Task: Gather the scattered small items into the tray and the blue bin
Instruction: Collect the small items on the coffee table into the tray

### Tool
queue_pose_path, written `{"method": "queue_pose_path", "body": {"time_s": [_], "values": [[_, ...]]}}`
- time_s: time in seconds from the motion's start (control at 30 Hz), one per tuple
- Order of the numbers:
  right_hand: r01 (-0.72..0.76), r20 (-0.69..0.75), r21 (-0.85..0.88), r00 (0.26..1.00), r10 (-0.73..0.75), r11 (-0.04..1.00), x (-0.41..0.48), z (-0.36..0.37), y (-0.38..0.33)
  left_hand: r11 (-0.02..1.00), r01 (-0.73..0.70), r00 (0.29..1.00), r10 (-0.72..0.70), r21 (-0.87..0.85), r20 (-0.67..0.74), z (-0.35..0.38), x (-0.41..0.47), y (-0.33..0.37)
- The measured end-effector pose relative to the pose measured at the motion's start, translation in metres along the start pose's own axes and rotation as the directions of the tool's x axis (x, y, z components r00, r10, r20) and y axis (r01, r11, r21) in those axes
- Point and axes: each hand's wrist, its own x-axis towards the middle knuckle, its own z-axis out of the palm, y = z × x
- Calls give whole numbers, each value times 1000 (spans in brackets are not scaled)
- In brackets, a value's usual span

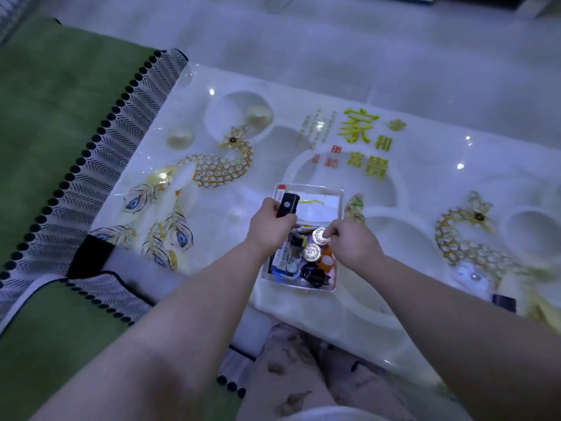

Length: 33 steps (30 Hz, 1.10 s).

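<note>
Left hand (271, 221) grips a black gadget (287, 205) over the clear tray (308, 189) mid-surface; right hand (353, 243), fingers pinched on a silver disc (319, 236). The near end is heaped — the disc could slide off. No blue bin visible. Gold surface print reads 家和富贵; tray labels too blurred.

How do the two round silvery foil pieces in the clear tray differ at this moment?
The upper foil piece is pinched by the right hand's fingertips; the lower foil piece lies free, untouched. The upper one sits nearer the tray's middle; the lower one sits closer to the person, beside an orange item. The upper one is partly hidden by fingers; the lower one shows whole. Both are round, silvery, embossed, and look alike in size.
</note>
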Motion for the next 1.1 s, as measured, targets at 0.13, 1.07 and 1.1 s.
{"method": "queue_pose_path", "body": {"time_s": [0.13,1.07,1.1], "values": [[-52,-4,76,999,52,996,0,11,11,981,13,998,-24,193,55,13,11,-15],[-420,-186,371,840,510,828,-67,18,118,713,-476,804,115,515,583,104,-3,47],[-428,-184,393,830,526,814,-73,15,131,697,-495,786,105,519,609,120,-10,50]]}}
